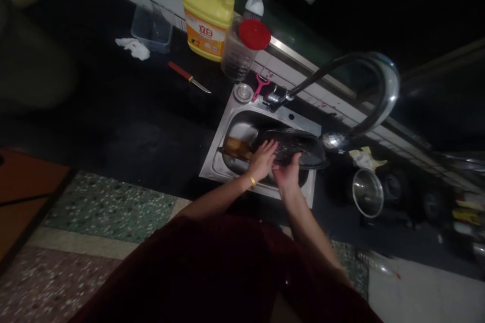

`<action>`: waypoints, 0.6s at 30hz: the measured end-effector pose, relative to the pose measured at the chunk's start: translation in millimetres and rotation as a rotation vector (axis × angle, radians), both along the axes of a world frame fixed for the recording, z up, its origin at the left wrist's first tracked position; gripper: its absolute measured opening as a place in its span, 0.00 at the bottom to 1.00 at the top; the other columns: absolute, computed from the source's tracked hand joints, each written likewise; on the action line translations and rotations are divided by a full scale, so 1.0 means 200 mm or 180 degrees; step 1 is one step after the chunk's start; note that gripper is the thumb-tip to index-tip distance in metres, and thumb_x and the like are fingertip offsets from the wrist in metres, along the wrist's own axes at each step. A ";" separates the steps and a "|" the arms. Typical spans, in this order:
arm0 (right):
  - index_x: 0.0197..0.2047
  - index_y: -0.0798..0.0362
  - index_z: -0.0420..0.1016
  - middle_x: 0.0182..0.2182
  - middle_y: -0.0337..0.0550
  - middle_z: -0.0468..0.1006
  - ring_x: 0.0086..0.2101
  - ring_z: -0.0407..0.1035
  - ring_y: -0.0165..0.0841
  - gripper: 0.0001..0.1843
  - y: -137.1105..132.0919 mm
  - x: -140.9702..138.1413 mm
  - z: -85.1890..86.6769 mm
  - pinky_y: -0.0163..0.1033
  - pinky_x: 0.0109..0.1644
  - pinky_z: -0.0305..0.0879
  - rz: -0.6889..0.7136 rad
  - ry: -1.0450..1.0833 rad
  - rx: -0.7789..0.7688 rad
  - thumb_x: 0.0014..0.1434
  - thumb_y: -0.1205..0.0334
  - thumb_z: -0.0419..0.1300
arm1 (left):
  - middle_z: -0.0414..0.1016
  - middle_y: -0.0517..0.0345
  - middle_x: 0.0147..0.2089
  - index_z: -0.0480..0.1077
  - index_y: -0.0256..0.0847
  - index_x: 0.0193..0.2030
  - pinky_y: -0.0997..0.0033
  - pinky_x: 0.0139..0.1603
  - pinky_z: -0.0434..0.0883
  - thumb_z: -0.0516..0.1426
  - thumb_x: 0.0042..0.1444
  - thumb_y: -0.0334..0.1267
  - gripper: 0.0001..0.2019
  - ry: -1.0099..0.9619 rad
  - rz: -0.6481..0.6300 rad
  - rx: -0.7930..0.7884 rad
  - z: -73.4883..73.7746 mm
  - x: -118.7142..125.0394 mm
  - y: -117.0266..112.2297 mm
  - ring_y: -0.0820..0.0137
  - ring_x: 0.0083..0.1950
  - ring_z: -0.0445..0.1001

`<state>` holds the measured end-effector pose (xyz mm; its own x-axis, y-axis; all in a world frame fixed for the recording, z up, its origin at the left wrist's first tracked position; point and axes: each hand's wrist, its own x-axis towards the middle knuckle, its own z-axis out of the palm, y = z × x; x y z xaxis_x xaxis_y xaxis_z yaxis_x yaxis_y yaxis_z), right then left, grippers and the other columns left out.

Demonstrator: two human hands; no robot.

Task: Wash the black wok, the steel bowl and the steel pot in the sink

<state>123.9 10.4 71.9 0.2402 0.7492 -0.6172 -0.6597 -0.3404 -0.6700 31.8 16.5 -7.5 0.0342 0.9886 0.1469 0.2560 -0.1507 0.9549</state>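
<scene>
A dark wok-like pan lies tilted over the steel sink, under the curved tap. My left hand, with a gold bangle at the wrist, rests flat on the pan's inner surface with fingers stretched out. My right hand grips the pan's near rim, fingers curled over the edge. A brownish object sits in the sink at the left of the pan; what it is I cannot make out.
On the dark counter stand a yellow detergent jug, a clear jar with red lid, a red-handled knife, a pink peeler and a clear box. A glass lid lies right of the sink.
</scene>
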 end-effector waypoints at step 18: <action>0.42 0.53 0.75 0.34 0.38 0.81 0.34 0.75 0.28 0.18 0.09 -0.02 0.10 0.36 0.40 0.74 -0.0383 -0.0391 -0.0305 0.65 0.51 0.50 | 0.72 0.55 0.39 0.69 0.40 0.40 0.68 0.49 0.66 0.52 0.61 0.34 0.05 0.0164 0.0077 -0.0248 0.06 -0.09 0.20 0.68 0.43 0.69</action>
